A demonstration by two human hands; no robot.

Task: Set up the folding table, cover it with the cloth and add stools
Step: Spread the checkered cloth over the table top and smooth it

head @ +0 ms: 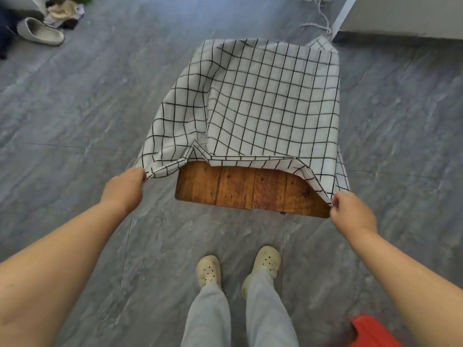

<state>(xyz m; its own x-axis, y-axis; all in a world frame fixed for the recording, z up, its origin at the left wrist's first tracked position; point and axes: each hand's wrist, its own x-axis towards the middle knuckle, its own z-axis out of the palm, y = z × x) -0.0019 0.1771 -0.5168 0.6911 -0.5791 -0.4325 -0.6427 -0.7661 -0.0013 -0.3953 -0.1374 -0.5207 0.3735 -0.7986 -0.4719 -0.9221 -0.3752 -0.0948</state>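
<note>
A wooden folding table (240, 189) stands on the floor in front of me, with only its near strip bare. A white cloth with a black grid (263, 103) lies over the rest of the tabletop and hangs off its left and right sides. My left hand (125, 186) pinches the cloth's near left corner, out beyond the table's left edge. My right hand (350, 211) pinches the near right corner at the table's front right corner. Part of a red stool (370, 331) shows at the bottom right.
Grey marbled floor tiles (87, 121) surround the table. A grey slipper (40, 31) and a heap of clothes (65, 11) lie at the far left. A white wall or cabinet base (400, 18) stands at the far right, behind a thin cord. My feet (238, 269) stand just in front of the table.
</note>
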